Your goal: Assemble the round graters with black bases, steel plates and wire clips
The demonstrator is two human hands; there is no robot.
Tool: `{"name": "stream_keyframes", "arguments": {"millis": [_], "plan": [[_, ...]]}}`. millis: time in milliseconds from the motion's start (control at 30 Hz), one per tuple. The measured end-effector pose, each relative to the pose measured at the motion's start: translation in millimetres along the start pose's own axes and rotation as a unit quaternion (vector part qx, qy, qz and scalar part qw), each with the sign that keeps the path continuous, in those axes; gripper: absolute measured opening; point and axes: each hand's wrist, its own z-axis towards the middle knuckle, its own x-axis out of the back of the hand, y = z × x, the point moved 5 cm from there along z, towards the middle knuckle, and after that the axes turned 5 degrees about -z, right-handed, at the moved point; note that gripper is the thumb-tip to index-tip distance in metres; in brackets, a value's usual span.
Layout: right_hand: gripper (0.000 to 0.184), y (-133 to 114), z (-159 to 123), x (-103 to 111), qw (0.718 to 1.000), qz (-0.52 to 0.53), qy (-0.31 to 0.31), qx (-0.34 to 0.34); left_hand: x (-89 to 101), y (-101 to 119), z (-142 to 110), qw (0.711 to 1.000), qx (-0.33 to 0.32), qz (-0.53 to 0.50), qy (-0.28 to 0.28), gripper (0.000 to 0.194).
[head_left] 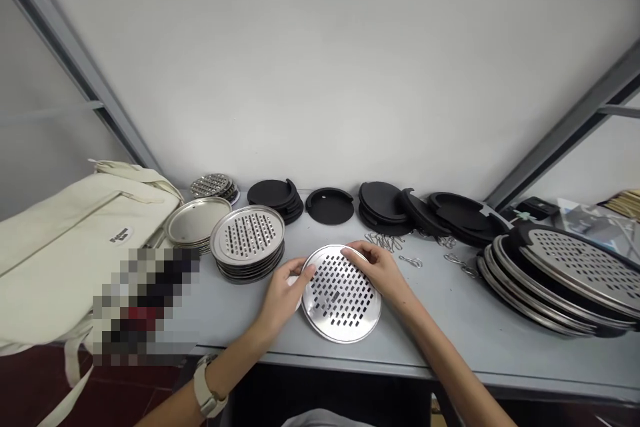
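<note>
The left hand [284, 295] and right hand [376, 272] are apart, gripping opposite sides of the rim of a perforated steel disc [341, 300] held between them, low over the counter [440, 320]; whether it touches the surface, I cannot tell. Just beyond the left hand, a stack of discs [247, 240] sits close enough that a wide swing could knock it over. Smooth steel could slip from a light grip, and the rim or punched holes might nick skin. Loose wire hooks [385, 242] beyond the right hand could snag the disc or scatter if brushed.
</note>
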Motion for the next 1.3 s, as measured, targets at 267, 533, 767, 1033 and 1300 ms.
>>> {"name": "stream_keyframes", "arguments": {"millis": [267,533,767,1033,1300], "plan": [[0.036,2.4,3.4,-0.6,0.999,-0.038,0.008,0.002,6.0,-12.4,-0.2,0.999,0.026,-0.026,0.012,0.039],[0.043,9.4,0.2,4.5,0.998,-0.023,-0.041,-0.038,2.7,-14.3,0.9,0.999,0.035,-0.034,-0.013,0.040],[0.046,31.2,-5.9,37.2,0.993,0.016,0.020,-0.119,18.9,42.5,-10.2,0.968,-0.091,0.231,-0.038,0.028],[0.044,42.1,-13.3,49.9,0.989,0.019,0.132,-0.070,-20.2,135.4,144.0,0.807,-0.168,0.553,-0.123,0.015],[0.041,39.6,-16.8,52.5,0.988,0.023,0.146,-0.053,-100.2,106.1,220.4,0.829,-0.160,0.502,-0.185,0.020]]}}
